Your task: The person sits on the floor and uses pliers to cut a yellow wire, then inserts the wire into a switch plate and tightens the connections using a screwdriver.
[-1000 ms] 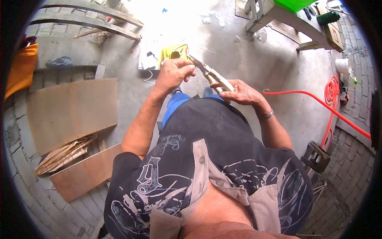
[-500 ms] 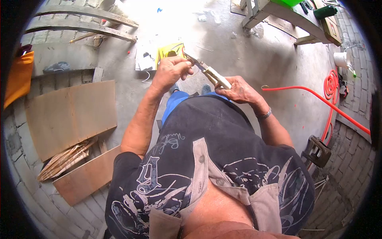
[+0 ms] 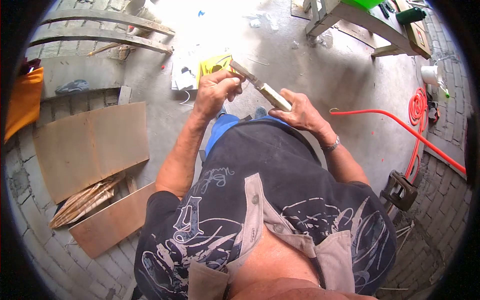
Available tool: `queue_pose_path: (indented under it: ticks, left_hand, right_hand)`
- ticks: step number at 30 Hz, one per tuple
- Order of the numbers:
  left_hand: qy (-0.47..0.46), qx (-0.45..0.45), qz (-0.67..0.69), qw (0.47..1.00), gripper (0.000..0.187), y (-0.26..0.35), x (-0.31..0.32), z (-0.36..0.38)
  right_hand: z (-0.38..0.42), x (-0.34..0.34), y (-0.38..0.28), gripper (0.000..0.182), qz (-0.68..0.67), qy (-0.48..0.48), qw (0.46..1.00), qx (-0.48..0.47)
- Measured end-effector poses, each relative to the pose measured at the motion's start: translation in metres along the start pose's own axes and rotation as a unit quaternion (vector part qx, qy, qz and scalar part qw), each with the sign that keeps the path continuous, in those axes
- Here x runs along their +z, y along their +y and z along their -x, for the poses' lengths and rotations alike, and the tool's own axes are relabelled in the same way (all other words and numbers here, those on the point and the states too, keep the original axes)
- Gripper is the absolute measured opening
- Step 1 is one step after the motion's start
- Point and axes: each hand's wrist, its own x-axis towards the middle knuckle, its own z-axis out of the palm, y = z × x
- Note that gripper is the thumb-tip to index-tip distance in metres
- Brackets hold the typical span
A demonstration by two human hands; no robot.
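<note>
My right hand (image 3: pixel 301 112) is closed around the pale handle of a hand tool (image 3: pixel 276 97). Its flat metal end points up and left past my left hand; whether it is a knife, a chisel or another tool, I cannot make out. My left hand (image 3: pixel 215 92) is closed in a pinch beside the metal part. What sits between those fingertips is too small to tell, though a faint thin line shows near them. Below and beyond the hands, a yellow sheet (image 3: pixel 210 65) and a white piece (image 3: pixel 183 79) lie on the floor.
A red hose (image 3: pixel 390 117) crosses the floor at right, with a coil (image 3: pixel 418 107) by the brick wall. Boards (image 3: pixel 92 147) lean at left under wooden rails (image 3: pixel 105 34). A bench (image 3: pixel 350 17) stands at upper right. A dark metal clamp-like piece (image 3: pixel 400 191) is at lower right.
The tool has turned slightly in my right hand, so its metal end now shows as one flat piece. My left hand stays pinched in nearly the same place.
</note>
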Motion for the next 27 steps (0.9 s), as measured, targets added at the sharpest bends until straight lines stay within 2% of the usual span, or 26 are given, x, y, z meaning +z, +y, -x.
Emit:
queue_pose_path:
  ticks: [4, 6, 7, 9, 10, 12, 16, 19, 24, 27]
  left_hand:
    - [-0.001, 0.017, -0.016, 1.000, 0.016, 0.005, -0.001, 0.001]
    - [-0.005, 0.027, -0.051, 0.998, 0.018, 0.001, -0.002, 0.000]
    - [-0.006, 0.027, -0.052, 0.998, 0.018, 0.000, -0.003, 0.000]
    - [0.001, 0.041, -0.096, 0.995, 0.017, -0.001, -0.002, 0.002]
    - [0.000, 0.041, -0.096, 0.994, 0.017, 0.000, -0.001, 0.003]
    - [0.005, 0.021, -0.089, 0.996, 0.016, 0.002, 0.000, 0.005]
    - [0.009, 0.046, -0.097, 0.994, 0.016, -0.002, -0.002, 0.008]
    - [-0.002, 0.039, -0.096, 0.995, 0.015, -0.005, -0.009, 0.009]
    - [0.002, 0.039, -0.102, 0.994, 0.012, -0.004, -0.008, 0.011]
    - [-0.012, 0.033, -0.094, 0.995, 0.011, -0.003, -0.006, 0.008]
  right_hand:
    - [-0.009, 0.003, 0.013, 0.048, -0.077, 0.060, 0.994, -0.044]
    - [-0.013, 0.003, 0.017, 0.052, -0.108, 0.001, 0.994, -0.034]
    - [-0.016, 0.002, 0.016, 0.052, -0.109, 0.001, 0.993, -0.034]
    - [-0.019, -0.003, 0.011, 0.052, -0.082, -0.095, 0.992, 0.030]
    - [-0.020, -0.001, 0.013, 0.052, -0.082, -0.095, 0.992, 0.030]
    - [-0.022, 0.007, 0.020, 0.049, -0.114, -0.086, 0.990, -0.004]
    - [-0.024, 0.014, 0.022, 0.043, -0.116, -0.114, 0.987, 0.012]
    - [-0.023, 0.021, 0.021, 0.036, -0.090, -0.095, 0.991, 0.018]
    - [-0.020, 0.034, 0.027, 0.028, -0.084, -0.062, 0.993, -0.053]
    - [-0.018, 0.036, 0.027, 0.028, -0.081, -0.036, 0.994, -0.063]
